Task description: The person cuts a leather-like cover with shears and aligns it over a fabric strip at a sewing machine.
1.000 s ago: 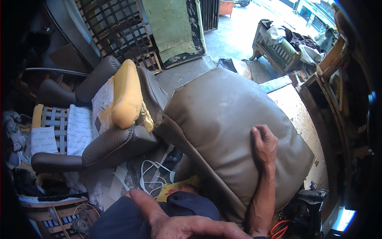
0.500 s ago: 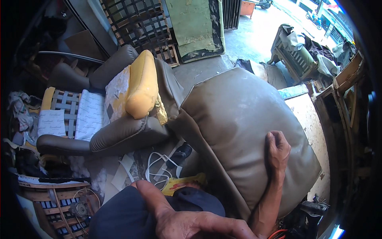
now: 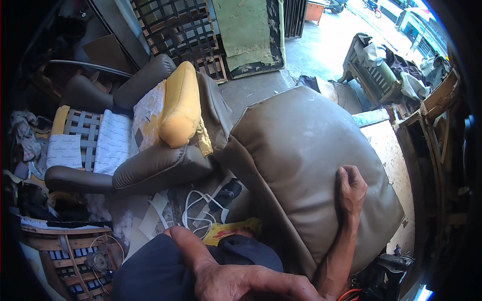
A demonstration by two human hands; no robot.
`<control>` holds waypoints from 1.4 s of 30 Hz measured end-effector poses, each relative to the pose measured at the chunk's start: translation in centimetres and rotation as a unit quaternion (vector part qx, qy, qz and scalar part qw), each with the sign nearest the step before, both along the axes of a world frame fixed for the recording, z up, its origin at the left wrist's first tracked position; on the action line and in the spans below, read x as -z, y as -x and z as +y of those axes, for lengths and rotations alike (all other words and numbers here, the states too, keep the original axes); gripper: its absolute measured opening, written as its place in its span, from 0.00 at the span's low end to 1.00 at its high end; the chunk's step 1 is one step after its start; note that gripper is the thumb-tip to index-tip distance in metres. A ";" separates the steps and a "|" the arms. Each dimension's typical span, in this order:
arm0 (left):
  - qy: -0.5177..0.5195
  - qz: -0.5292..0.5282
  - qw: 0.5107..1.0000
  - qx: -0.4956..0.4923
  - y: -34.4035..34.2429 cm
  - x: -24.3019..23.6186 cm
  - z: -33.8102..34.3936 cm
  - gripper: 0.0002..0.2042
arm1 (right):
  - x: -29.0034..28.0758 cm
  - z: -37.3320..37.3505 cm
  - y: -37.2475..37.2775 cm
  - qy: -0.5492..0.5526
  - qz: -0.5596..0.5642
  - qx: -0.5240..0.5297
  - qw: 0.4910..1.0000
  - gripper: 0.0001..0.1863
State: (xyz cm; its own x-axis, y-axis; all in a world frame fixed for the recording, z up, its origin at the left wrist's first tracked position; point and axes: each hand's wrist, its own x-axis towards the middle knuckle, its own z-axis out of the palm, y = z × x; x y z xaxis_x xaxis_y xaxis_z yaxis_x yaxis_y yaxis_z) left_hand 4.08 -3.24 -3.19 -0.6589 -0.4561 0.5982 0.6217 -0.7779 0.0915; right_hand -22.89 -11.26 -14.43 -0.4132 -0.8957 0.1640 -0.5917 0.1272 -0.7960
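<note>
Upholstery (image 3: 296, 135) lies directly beneath the loosely closed right hand (image 3: 353, 191), while the left hand (image 3: 226, 284), its grip hidden from me, is off the upholstery's near-left edge.

Sunlit floor (image 3: 317, 56), worn green panel (image 3: 245, 35)

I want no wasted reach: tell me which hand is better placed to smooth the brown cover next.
Right, probably: the right hand lies over the brown cover, while the left hand shows low by the dark trousers.
</note>
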 end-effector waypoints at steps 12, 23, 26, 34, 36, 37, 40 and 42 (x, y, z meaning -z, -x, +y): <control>0.028 -0.027 0.999 -0.007 -0.4 0.1 -0.2 0.44 | 0.4 0.2 0.2 0.003 0.012 0.004 1.000 0.11; 0.018 -0.011 1.000 -0.010 0.0 0.4 0.1 0.44 | 0.5 0.1 0.4 -0.003 0.010 0.005 1.000 0.11; 0.032 -0.017 0.999 -0.009 0.0 0.7 0.3 0.44 | 0.5 0.0 0.3 0.017 0.027 0.001 0.999 0.11; 0.013 -0.010 1.000 0.002 0.2 0.1 0.3 0.44 | 0.5 0.1 0.4 0.019 0.014 -0.003 1.000 0.11; -0.001 0.003 1.000 0.007 0.3 0.1 0.4 0.44 | 0.4 0.2 0.4 0.018 0.014 0.000 1.000 0.11; 0.001 -0.003 1.000 0.010 0.0 0.2 0.3 0.44 | 0.3 0.1 0.2 0.015 0.016 0.001 1.000 0.11; 0.004 -0.013 1.000 0.008 0.0 0.2 0.4 0.44 | 0.5 -0.2 0.0 0.013 0.012 -0.004 1.000 0.11; 0.005 -0.011 1.000 0.004 0.1 0.1 0.4 0.44 | 0.6 -0.2 0.1 0.014 0.011 -0.008 1.000 0.11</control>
State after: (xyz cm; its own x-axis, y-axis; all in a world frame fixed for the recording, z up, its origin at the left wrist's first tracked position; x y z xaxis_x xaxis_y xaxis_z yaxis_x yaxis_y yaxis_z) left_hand 3.98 -2.83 -3.25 -0.6754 -0.4449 0.5881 0.6135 -0.7815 0.1134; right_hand -23.02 -11.45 -15.07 -0.3950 -0.8970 0.1986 -0.6110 0.0950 -0.7859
